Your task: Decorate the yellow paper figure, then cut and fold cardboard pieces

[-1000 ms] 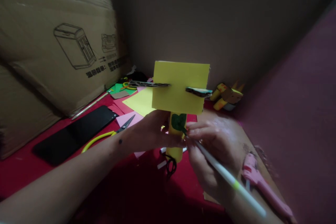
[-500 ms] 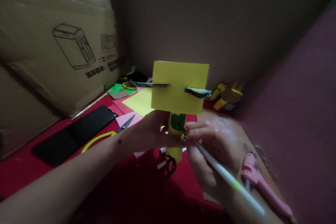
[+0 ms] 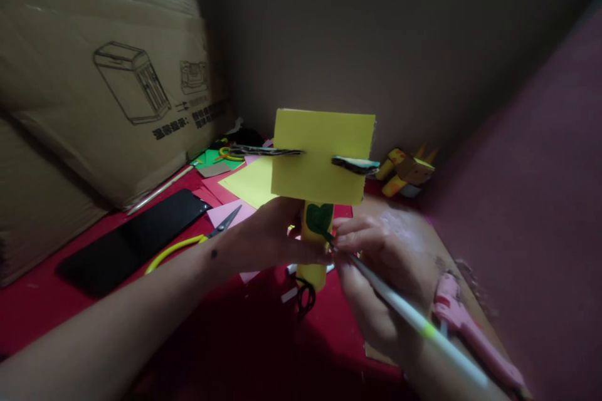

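Note:
My left hand [image 3: 268,235] grips the yellow body of a paper figure [image 3: 315,257] and holds it upright. The figure has a square yellow head [image 3: 322,153] with two dark flat strips sticking out at its sides. A green heart [image 3: 320,218] is drawn on the body. My right hand [image 3: 380,263] pinches a white marker pen [image 3: 414,319], whose tip touches the lower edge of the green heart. A black thread loop [image 3: 305,297] hangs under the figure.
On the red table lie a black phone [image 3: 132,241], yellow-handled scissors [image 3: 197,238], coloured paper sheets [image 3: 244,185] and a pink glue gun [image 3: 470,332]. A large cardboard box [image 3: 94,88] stands at the left. Another small cardboard figure [image 3: 409,172] lies at the back right.
The pen has shifted slightly at the heart's lower edge, its far end dropping a little lower right. The figure and my left hand stay still.

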